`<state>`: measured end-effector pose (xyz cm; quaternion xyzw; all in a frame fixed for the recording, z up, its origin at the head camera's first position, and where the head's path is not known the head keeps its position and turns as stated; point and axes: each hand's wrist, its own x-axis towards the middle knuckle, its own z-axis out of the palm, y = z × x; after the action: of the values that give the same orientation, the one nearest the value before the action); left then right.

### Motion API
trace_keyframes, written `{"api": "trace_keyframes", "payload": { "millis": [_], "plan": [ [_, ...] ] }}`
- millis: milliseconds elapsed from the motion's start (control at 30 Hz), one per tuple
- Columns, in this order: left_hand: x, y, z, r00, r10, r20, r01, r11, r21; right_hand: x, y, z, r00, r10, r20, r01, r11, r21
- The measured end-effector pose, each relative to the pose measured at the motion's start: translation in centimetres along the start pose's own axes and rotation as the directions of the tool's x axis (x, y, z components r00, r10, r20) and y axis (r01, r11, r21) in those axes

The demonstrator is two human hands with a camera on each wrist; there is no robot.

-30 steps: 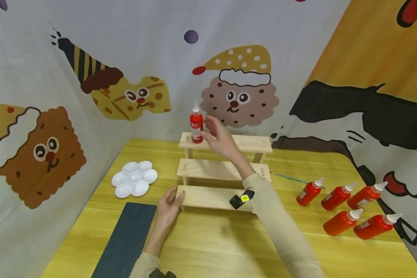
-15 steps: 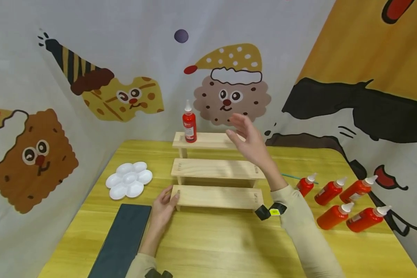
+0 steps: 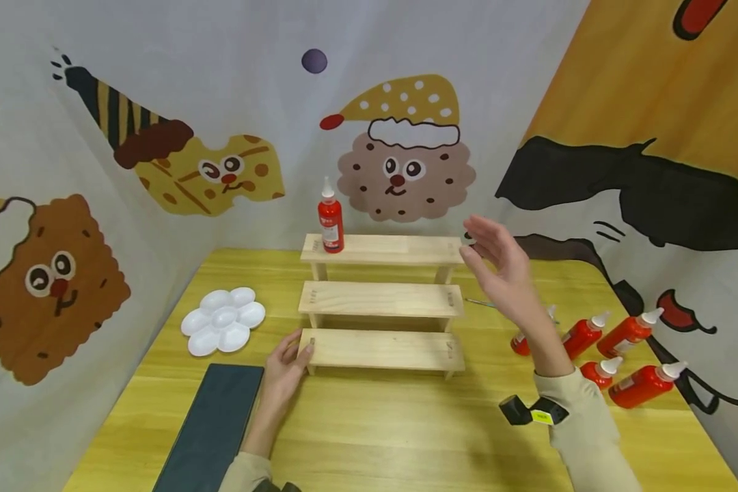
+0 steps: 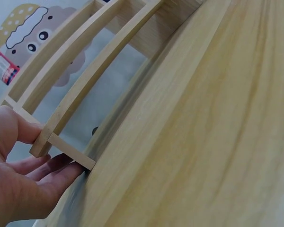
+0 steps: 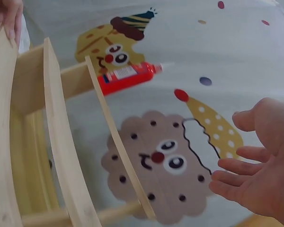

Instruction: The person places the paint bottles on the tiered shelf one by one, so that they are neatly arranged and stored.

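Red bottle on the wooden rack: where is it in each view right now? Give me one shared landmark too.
Head: red bottle, just left of centre, upright at the left end of the top shelf.
Left wrist: red bottle, upper left, cut off by the left edge.
Right wrist: red bottle, above centre, nozzle pointing right.
Shared landmark: the round cookie print.

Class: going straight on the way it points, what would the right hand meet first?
The right hand would probably meet the cartoon-printed backdrop; depth is unclear, so it might brush the top wooden shelf first.
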<state>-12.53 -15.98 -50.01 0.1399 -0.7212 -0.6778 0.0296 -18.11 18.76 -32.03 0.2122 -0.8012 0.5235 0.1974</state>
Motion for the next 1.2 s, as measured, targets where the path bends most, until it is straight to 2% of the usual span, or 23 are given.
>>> {"api": "trace_keyframes", "payload": {
  "millis": [100, 233, 500, 733, 933, 1033, 1133, 1200],
  "plan": [
    [0.1, 0.1, 0.1, 1.000, 0.001, -0.010, -0.001, 1.000, 0.003, -1.0, 0.0, -1.4, 1.000, 0.008, -0.018, -0.008, 1.000, -0.014],
    [-0.1, 0.1, 0.3, 1.000, 0.011, -0.011, -0.011, 1.000, 0.013, -2.8, 0.2, -3.6, 0.999, 0.024, -0.040, -0.027, 0.996, -0.088],
    [-0.3, -0.2, 0.9, 1.000, 0.030, 0.000, -0.030, 1.000, -0.004, -6.8, 1.1, -7.6, 0.988, 0.080, -0.128, -0.108, 0.967, -0.232],
    [-0.3, 0.0, -0.3, 1.000, -0.002, -0.019, 0.002, 1.000, 0.009, -9.4, 2.0, -8.9, 0.971, 0.167, -0.169, -0.214, 0.922, -0.322],
    [-0.3, 0.3, -1.0, 0.999, -0.016, -0.037, 0.016, 1.000, 0.019, -10.9, 3.2, -9.6, 0.958, 0.200, -0.203, -0.265, 0.889, -0.373],
    [-0.1, 0.5, -0.8, 1.000, -0.009, -0.028, 0.010, 0.999, 0.033, -12.4, 3.9, -10.4, 0.941, 0.234, -0.243, -0.315, 0.868, -0.384],
    [-0.2, 0.5, -0.4, 1.000, 0.000, -0.016, 0.001, 0.999, 0.041, -14.1, 4.6, -11.1, 0.910, 0.281, -0.305, -0.393, 0.819, -0.418],
    [-0.2, 0.4, -0.1, 1.000, 0.002, -0.007, -0.002, 0.999, 0.045, -15.3, 5.1, -11.4, 0.881, 0.328, -0.342, -0.457, 0.777, -0.432]
  ]
}}
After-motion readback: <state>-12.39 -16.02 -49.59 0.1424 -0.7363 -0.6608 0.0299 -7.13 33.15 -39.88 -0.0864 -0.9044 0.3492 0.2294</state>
